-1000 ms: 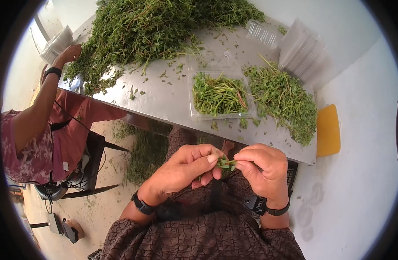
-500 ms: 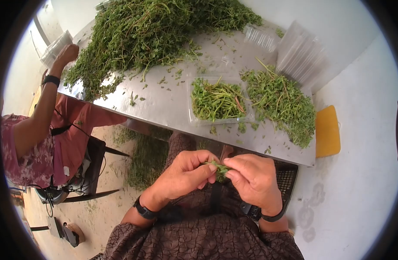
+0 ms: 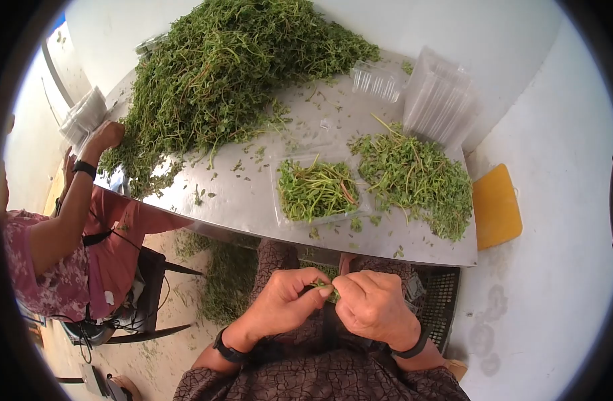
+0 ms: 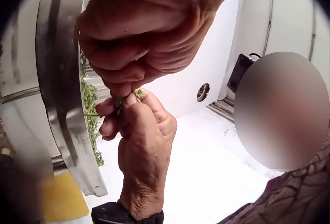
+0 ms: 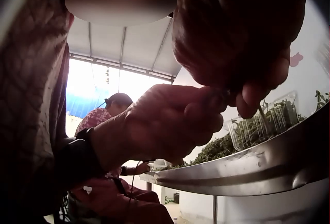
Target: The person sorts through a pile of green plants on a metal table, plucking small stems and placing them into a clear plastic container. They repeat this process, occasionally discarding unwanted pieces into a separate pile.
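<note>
Low over the lap, in front of the table edge, my left hand (image 3: 286,297) pinches a small sprig of leafy greens (image 3: 323,284) between thumb and fingers. My right hand (image 3: 376,304) meets it fingertip to fingertip and pinches the same sprig from the other side. Most of the sprig is covered by the fingers; a thin stem (image 4: 94,114) sticks out in the left wrist view. Past the hands, on the table, stands a clear plastic box (image 3: 277,207) filled with green stems (image 3: 316,190). Right of it lies a loose heap of the same greens (image 3: 420,177).
A big mound of greens (image 3: 206,80) covers the back of the metal table (image 3: 243,214). Clear plastic containers (image 3: 440,97) stand stacked at the back right. A yellow board (image 3: 497,206) leans by the wall. At left sits another person (image 3: 52,260); a black crate (image 3: 440,301) is below.
Both hands have drawn together, the right one moving left and its fingers turning over the sprig. The leaves seen between them earlier are now mostly hidden. The head view has tilted up slightly.
</note>
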`<action>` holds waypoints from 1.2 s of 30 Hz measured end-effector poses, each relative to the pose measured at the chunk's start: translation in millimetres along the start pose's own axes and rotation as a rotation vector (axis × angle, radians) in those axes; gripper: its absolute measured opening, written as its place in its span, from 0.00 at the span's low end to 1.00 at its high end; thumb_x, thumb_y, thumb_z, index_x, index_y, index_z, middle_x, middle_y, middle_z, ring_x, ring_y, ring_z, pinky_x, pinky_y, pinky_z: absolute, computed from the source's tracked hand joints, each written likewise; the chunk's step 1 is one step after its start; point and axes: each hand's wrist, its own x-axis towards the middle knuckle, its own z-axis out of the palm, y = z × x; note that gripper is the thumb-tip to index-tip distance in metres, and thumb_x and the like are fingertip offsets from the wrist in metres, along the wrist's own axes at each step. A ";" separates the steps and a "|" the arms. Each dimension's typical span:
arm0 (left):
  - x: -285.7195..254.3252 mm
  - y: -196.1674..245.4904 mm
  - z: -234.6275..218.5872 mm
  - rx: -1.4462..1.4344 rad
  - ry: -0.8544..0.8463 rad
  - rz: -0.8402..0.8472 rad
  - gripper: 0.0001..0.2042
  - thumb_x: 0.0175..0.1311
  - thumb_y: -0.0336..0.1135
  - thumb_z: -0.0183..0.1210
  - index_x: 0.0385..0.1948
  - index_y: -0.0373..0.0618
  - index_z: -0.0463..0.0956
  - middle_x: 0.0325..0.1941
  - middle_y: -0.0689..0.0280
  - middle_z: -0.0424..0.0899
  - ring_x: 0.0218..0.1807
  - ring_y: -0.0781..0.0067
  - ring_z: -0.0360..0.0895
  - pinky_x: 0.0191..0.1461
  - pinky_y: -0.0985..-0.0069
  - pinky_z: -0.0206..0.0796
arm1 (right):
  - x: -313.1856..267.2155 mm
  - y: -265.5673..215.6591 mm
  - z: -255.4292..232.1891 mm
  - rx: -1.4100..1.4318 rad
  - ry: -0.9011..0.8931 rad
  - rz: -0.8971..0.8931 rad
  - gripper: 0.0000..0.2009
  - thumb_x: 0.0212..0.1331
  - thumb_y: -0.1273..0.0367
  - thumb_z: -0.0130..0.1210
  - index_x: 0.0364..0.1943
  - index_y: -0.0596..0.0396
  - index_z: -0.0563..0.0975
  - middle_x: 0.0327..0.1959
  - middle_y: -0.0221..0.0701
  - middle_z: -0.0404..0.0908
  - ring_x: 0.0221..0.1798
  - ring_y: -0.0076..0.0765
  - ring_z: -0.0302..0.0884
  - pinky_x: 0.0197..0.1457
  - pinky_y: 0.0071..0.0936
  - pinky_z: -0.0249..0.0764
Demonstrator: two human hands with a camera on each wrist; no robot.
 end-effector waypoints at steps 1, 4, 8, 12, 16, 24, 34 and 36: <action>1.4 -3.2 2.2 0.055 0.010 0.103 0.06 0.68 0.30 0.57 0.36 0.38 0.79 0.25 0.71 0.80 0.26 0.87 0.71 0.28 0.83 0.64 | -0.9 -0.4 -0.1 0.005 0.011 0.022 0.13 0.34 0.81 0.58 0.31 0.61 0.76 0.23 0.33 0.77 0.22 0.37 0.76 0.22 0.30 0.72; 4.2 -2.7 3.9 0.147 0.018 0.247 0.05 0.67 0.29 0.57 0.36 0.38 0.79 0.24 0.69 0.80 0.27 0.83 0.74 0.30 0.81 0.67 | -1.7 0.3 3.5 0.070 0.093 0.065 0.12 0.34 0.81 0.56 0.30 0.60 0.75 0.19 0.32 0.74 0.18 0.37 0.74 0.21 0.28 0.69; 6.9 2.2 6.8 0.159 0.008 0.349 0.03 0.63 0.24 0.55 0.35 0.37 0.78 0.24 0.64 0.79 0.26 0.79 0.76 0.31 0.79 0.69 | -3.4 2.3 3.8 0.275 0.220 0.142 0.09 0.39 0.82 0.53 0.29 0.60 0.75 0.16 0.33 0.71 0.15 0.37 0.71 0.20 0.27 0.67; 6.4 13.0 5.7 0.168 -0.093 0.357 0.03 0.63 0.24 0.55 0.35 0.37 0.77 0.24 0.64 0.79 0.27 0.79 0.77 0.32 0.79 0.69 | -4.4 4.9 -2.1 0.380 0.270 0.283 0.04 0.48 0.81 0.53 0.29 0.61 0.75 0.19 0.34 0.75 0.18 0.32 0.75 0.23 0.24 0.70; 4.4 13.1 7.9 0.049 -0.015 0.232 0.04 0.65 0.26 0.55 0.36 0.38 0.78 0.24 0.68 0.79 0.28 0.82 0.75 0.33 0.81 0.68 | 1.9 10.2 -12.3 0.567 0.292 0.541 0.07 0.64 0.79 0.48 0.37 0.64 0.78 0.28 0.31 0.83 0.21 0.16 0.76 0.23 0.15 0.71; 1.8 6.4 1.6 -0.093 0.032 0.082 0.06 0.68 0.30 0.56 0.36 0.38 0.79 0.25 0.72 0.79 0.29 0.88 0.71 0.34 0.84 0.65 | 50.3 33.8 -33.5 0.544 0.284 0.588 0.05 0.63 0.80 0.52 0.40 0.65 0.77 0.30 0.36 0.82 0.24 0.23 0.79 0.25 0.20 0.72; 0.7 0.6 -11.8 -0.166 0.063 0.088 0.07 0.70 0.32 0.56 0.36 0.37 0.79 0.25 0.73 0.79 0.28 0.89 0.70 0.32 0.84 0.63 | 107.6 63.2 -12.8 0.152 0.222 0.193 0.08 0.56 0.79 0.58 0.40 0.61 0.79 0.28 0.41 0.79 0.24 0.44 0.76 0.28 0.31 0.71; 0.8 -2.3 -13.9 -0.187 0.067 0.083 0.08 0.70 0.32 0.56 0.36 0.37 0.79 0.25 0.74 0.78 0.28 0.88 0.70 0.32 0.84 0.63 | 115.2 59.4 -10.1 -0.003 0.156 0.159 0.08 0.57 0.77 0.59 0.41 0.60 0.79 0.31 0.41 0.80 0.26 0.44 0.78 0.30 0.31 0.72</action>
